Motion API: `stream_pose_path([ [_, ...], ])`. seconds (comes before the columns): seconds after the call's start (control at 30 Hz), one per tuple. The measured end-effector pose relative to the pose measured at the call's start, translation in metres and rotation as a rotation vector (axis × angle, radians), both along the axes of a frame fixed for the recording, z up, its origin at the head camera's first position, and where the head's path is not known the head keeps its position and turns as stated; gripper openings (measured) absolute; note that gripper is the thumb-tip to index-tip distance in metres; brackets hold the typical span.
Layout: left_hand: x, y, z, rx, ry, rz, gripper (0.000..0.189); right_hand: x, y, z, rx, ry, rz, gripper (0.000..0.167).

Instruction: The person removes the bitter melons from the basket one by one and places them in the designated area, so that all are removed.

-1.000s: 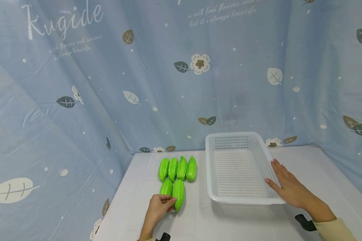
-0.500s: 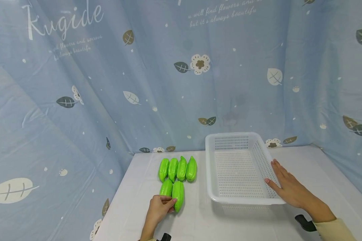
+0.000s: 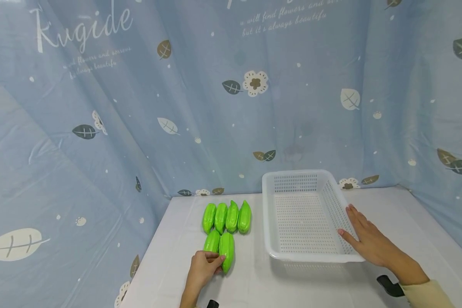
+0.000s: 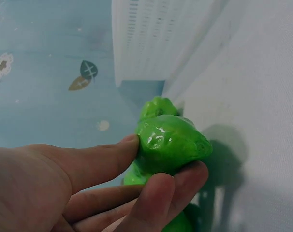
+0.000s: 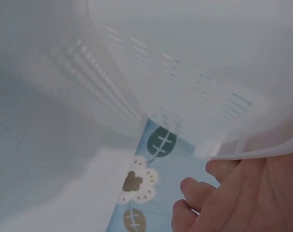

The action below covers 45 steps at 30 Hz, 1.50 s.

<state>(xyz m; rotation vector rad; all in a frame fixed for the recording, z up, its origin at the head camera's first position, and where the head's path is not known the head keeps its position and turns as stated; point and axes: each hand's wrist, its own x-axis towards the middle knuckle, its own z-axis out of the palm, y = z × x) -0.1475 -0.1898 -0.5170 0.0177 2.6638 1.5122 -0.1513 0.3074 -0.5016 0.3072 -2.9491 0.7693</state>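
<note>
My left hand (image 3: 203, 268) pinches the near end of a glossy green bitter melon (image 3: 227, 250) between thumb and fingers. In the left wrist view the thumb presses one side of this bitter melon (image 4: 168, 142) while fingertips lie under it. Another bitter melon (image 3: 211, 241) is just to its left, partly behind my fingers. Behind them, several bitter melons (image 3: 232, 217) stand side by side in a row. My right hand (image 3: 371, 241) rests with straight fingers along the right wall of a white plastic basket (image 3: 267, 222), its thumb over the rim.
A white cloth (image 3: 250, 282) covers the table. The blue printed curtain (image 3: 292, 107) hangs right behind the table and along its left side. The perforated basket wall (image 5: 199, 87) fills much of the right wrist view.
The bitter melon in my left hand has shifted slightly toward me, and the left hand with it. The right hand and the basket stay in place.
</note>
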Motion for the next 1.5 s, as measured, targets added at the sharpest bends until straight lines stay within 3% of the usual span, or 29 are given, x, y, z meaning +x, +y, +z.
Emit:
stream_pose_path([
  [0.23, 0.001, -0.002, -0.003, -0.028, 0.009, -0.009, 0.036, -0.001, 0.000, 0.000, 0.003, -0.006, 0.002, 0.092],
  [0.57, 0.002, -0.004, 0.002, -0.054, 0.024, -0.009, 0.036, -0.001, -0.001, 0.000, -0.008, -0.007, -0.002, 0.092],
  [0.77, 0.005, -0.001, 0.005, -0.146, 0.065, 0.007, 0.039, -0.001, -0.001, 0.001, -0.013, -0.002, 0.001, 0.091],
  [1.07, 0.011, 0.003, 0.019, -0.322, 0.133, 0.128, 0.039, -0.001, -0.001, 0.003, -0.010, -0.007, -0.006, 0.091],
  [1.3, 0.011, -0.003, 0.031, -0.360, 0.170, 0.191, 0.037, 0.000, -0.002, 0.002, -0.018, -0.019, -0.006, 0.092],
  [1.5, 0.007, -0.008, 0.050, -0.372, 0.213, 0.225, 0.038, 0.003, -0.003, 0.003, -0.022, -0.024, -0.005, 0.092],
])
